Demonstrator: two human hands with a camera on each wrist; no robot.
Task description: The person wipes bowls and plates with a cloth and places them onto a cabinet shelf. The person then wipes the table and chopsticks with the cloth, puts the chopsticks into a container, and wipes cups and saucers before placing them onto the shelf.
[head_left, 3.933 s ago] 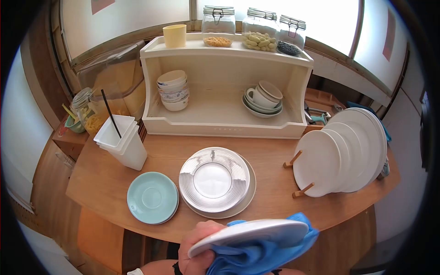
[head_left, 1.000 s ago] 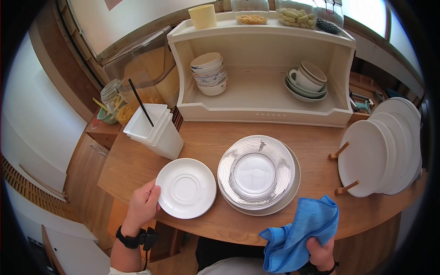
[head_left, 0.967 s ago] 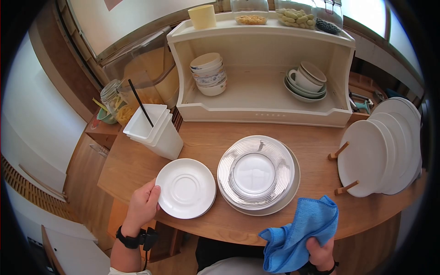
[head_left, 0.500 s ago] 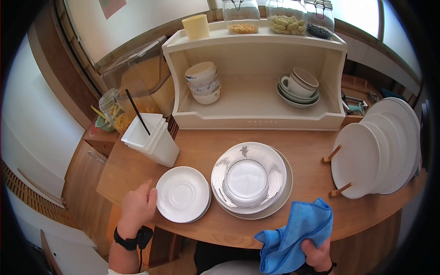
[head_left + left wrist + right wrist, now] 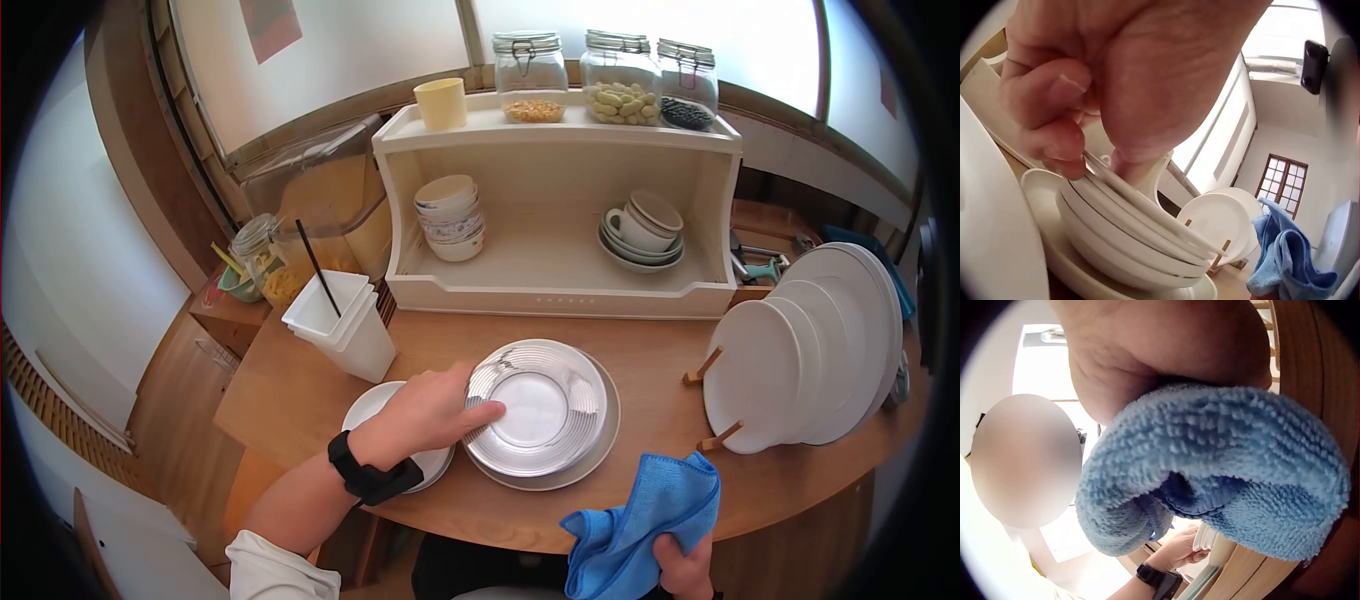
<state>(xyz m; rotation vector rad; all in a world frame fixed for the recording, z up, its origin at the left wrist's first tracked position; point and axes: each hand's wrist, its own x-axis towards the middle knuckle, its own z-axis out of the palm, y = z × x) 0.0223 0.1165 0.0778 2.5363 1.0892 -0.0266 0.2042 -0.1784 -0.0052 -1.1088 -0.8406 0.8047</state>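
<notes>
At the middle of the wooden bench (image 5: 660, 385), just in front of the white shelf unit (image 5: 560, 215), sits a stack of silver ridged plates (image 5: 540, 405), and the left hand (image 5: 425, 410) has hold of its top plate at the rim on the side away from the plate rack. The left wrist view shows the fingers (image 5: 1054, 94) curled over that rim with the thumb under it, pinching the thin edge of the uppermost plate just clear of the ones below. A black band (image 5: 370, 470) circles the left wrist. Partly hidden beneath the left hand, a white saucer (image 5: 375, 405) lies touching the side of the stack. Behind the saucer, toward the shelf unit, stand nested white containers (image 5: 340, 325) with a dark straw in them.

Nearer the person than the stack, off the bench edge, the right hand (image 5: 685, 565) grips a bunched blue cloth (image 5: 640, 520); its fingers are closed into the folds, as the right wrist view shows. On the far side of the stack from the saucer, white dinner plates (image 5: 800, 345) stand upright in a wooden rack. Inside the shelf unit are stacked bowls (image 5: 450, 215) and a cup on saucers (image 5: 640, 230); three glass jars (image 5: 605, 75) and a yellow cup (image 5: 440, 102) stand on top.
</notes>
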